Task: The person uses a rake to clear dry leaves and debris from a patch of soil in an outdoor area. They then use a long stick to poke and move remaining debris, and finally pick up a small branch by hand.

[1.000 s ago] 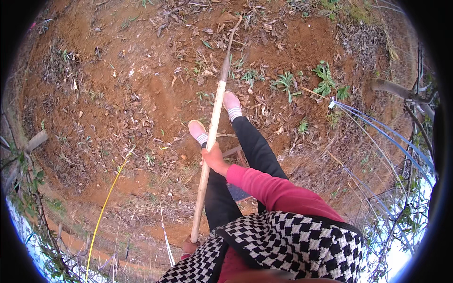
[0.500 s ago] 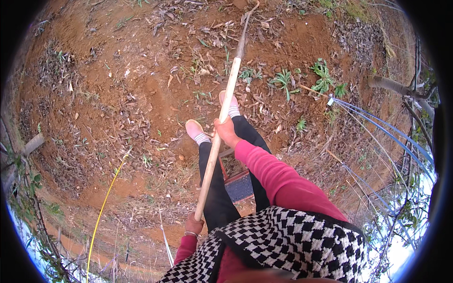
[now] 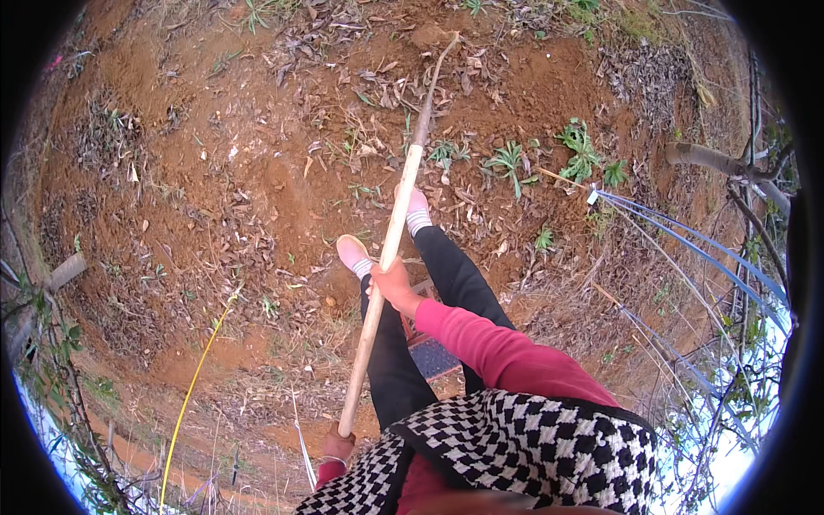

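Together | left hand [image 3: 337,443] + right hand [image 3: 396,286] grip wooden handle [image 3: 365,354] | white tag [image 3: 592,196] unreadable

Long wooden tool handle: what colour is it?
The long, straight wooden handle is pale tan, showing best in the head view.

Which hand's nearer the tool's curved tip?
The right hand, gripping partway along the wooden handle; the left hand grips the handle's rear end, farther from the curved tip.
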Demonstrator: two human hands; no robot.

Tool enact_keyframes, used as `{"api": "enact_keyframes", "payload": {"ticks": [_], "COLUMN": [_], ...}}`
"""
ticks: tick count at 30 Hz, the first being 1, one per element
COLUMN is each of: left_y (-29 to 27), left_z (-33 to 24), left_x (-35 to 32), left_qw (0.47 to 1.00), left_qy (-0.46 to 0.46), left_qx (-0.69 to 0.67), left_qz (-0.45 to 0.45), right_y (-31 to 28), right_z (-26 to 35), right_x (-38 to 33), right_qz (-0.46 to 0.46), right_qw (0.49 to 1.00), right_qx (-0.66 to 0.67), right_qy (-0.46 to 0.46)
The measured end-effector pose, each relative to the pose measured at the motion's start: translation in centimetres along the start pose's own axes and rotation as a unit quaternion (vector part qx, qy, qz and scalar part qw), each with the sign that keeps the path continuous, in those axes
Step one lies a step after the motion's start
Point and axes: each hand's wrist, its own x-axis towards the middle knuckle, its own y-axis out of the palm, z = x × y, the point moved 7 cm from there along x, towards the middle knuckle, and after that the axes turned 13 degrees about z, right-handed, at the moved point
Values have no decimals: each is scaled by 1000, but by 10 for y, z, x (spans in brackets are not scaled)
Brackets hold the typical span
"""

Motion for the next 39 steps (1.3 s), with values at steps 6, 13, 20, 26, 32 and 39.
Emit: {"api": "enact_keyframes", "payload": {"ticks": [6, 13, 20, 26, 32, 39], "left_y": [-26, -9, 41, 36, 0, -42], "left_z": [-217, -278, -114, -7, -40, -220], "left_x": [105, 129, 117, 48, 46, 141], "left_qw": [980, 924, 921, 967, 992, 981], "left_qy": [149, 185, 109, 73, 112, 167], "left_qx": [-114, -259, -255, -147, -28, -45], "left_qz": [70, 210, 273, 194, 45, -86], "right_y": [-94, -132, -87, -48, -52, -90], "right_z": [246, 272, 119, 42, 47, 234], "right_x": [70, 94, 63, -14, 3, 127], "right_qz": [-118, -221, -167, -115, -125, -94], "right_qw": [964, 888, 913, 951, 950, 967], "right_qx": [-190, -402, -371, -287, -282, -138], "right_qy": [-141, -33, -23, -17, -51, -191]}}
